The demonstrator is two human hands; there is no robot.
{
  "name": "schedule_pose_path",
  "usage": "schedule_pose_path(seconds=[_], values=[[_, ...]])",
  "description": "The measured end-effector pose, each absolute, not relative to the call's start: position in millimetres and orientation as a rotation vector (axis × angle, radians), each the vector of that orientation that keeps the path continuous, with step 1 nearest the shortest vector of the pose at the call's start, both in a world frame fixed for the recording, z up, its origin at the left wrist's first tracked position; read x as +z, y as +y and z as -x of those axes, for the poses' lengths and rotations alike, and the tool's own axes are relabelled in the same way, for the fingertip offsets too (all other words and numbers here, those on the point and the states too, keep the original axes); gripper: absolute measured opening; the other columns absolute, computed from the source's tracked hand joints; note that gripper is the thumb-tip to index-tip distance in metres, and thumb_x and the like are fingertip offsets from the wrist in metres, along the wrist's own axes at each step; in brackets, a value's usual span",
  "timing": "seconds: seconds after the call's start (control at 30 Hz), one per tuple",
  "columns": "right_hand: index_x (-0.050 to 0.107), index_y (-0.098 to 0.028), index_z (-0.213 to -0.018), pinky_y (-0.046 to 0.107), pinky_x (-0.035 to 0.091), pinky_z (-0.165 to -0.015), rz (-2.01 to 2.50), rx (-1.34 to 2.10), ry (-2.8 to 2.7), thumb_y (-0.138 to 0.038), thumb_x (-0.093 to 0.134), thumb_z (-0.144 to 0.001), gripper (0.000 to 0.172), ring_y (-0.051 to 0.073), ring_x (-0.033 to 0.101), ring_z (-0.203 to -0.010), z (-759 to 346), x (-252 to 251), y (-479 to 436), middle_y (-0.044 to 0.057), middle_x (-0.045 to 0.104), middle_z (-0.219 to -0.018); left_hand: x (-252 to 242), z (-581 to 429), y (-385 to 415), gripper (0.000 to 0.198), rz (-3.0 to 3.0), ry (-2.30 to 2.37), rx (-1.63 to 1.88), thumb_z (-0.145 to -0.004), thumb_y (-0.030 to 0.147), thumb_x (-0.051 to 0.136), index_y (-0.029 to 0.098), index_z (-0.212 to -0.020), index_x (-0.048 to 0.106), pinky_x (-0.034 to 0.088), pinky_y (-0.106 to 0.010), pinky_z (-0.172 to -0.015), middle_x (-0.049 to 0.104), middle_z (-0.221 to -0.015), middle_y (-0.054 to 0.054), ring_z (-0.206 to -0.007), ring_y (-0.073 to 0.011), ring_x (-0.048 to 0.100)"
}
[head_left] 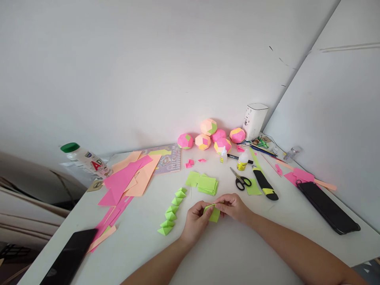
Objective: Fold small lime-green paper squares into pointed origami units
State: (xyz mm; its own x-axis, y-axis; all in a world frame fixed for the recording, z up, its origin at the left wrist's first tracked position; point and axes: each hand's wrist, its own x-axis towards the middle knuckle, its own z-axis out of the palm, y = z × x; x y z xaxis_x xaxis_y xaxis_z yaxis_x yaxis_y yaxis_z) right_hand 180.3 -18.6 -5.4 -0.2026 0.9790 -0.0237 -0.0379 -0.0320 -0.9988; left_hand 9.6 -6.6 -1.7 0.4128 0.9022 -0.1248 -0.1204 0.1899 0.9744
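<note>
Between both hands, low over the white table, is a green paper square [214, 215]. My left hand [196, 218] pinches its upper left edge with thumb and fingers. On the upper right corner, the fingertips of my right hand [233, 206] close on the same paper. Just beyond the hands lies a stack of green paper squares [207, 184], with a loose green square [192, 179] at its left. A slanting row of folded green paper pieces [171, 213] stands left of my left hand. Black-handled scissors [241, 181] rest beyond my right hand.
Faceted paper balls [209, 126] sit against the wall. Glue bottles [242, 161], a box cutter [265, 184] and a black phone [328, 206] are to the right. Pink and orange sheets [127, 180], a white bottle [87, 160] and a dark tablet [69, 257] occupy the left.
</note>
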Motion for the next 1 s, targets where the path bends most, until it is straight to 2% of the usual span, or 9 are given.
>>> schedule_pose_path(seconds=[0.27, 0.5, 0.7, 0.8, 1.0], values=[[0.070, -0.015, -0.080, 0.024, 0.048, -0.050, 1.075, 1.417, -1.295, -0.036, 0.067, -0.075, 0.022, 0.010, 0.054, -0.051, -179.9, -4.3, -18.6, 0.001, 0.061, -0.065, 0.1, -8.8, -6.2, 0.028, -1.141, 0.832, 0.864, -0.075, 0.042, 0.064, 0.015, -0.071, 0.059, 0.030, -0.019, -0.045, 0.054, -0.056, 0.003, -0.048, -0.0076, 0.041], [0.071, -0.014, -0.080, 0.023, 0.048, -0.049, 1.064, 1.405, -1.329, -0.034, 0.066, -0.076, 0.021, 0.010, 0.055, -0.051, -179.3, -1.5, -18.9, 0.001, 0.062, -0.063, 2.4, -8.8, -8.1, 0.025, -1.085, 0.774, 0.873, -0.077, 0.039, 0.062, 0.017, -0.071, 0.051, 0.038, -0.021, -0.052, 0.054, -0.059, 0.003, -0.055, -0.0101, 0.050], [0.071, -0.013, -0.077, 0.023, 0.048, -0.050, 1.071, 1.430, -1.267, -0.033, 0.069, -0.073, 0.020, 0.010, 0.055, -0.052, -179.0, -1.0, -18.6, 0.001, 0.061, -0.062, -0.2, -6.8, -7.2, 0.024, -1.057, 0.884, 0.912, -0.074, 0.036, 0.063, 0.016, -0.069, 0.050, 0.032, -0.018, -0.046, 0.046, -0.061, 0.004, -0.051, -0.0070, 0.041], [0.069, -0.014, -0.075, 0.023, 0.048, -0.050, 1.080, 1.446, -1.204, -0.032, 0.070, -0.072, 0.019, 0.010, 0.054, -0.052, -180.2, -1.1, -17.1, 0.000, 0.060, -0.062, 0.4, -5.3, -6.9, 0.023, -1.013, 0.883, 0.947, -0.074, 0.035, 0.062, 0.016, -0.069, 0.049, 0.034, -0.018, -0.047, 0.043, -0.063, 0.005, -0.051, -0.0061, 0.039], [0.066, -0.013, -0.076, 0.023, 0.046, -0.051, 1.133, 1.432, -1.262, -0.031, 0.065, -0.074, 0.018, 0.011, 0.053, -0.054, -180.5, 0.2, -18.9, 0.001, 0.059, -0.063, 1.3, -7.4, -7.7, 0.025, -1.043, 0.841, 0.937, -0.074, 0.040, 0.062, 0.018, -0.081, 0.051, 0.038, -0.020, -0.052, 0.049, -0.072, 0.002, -0.060, -0.0098, 0.046]])
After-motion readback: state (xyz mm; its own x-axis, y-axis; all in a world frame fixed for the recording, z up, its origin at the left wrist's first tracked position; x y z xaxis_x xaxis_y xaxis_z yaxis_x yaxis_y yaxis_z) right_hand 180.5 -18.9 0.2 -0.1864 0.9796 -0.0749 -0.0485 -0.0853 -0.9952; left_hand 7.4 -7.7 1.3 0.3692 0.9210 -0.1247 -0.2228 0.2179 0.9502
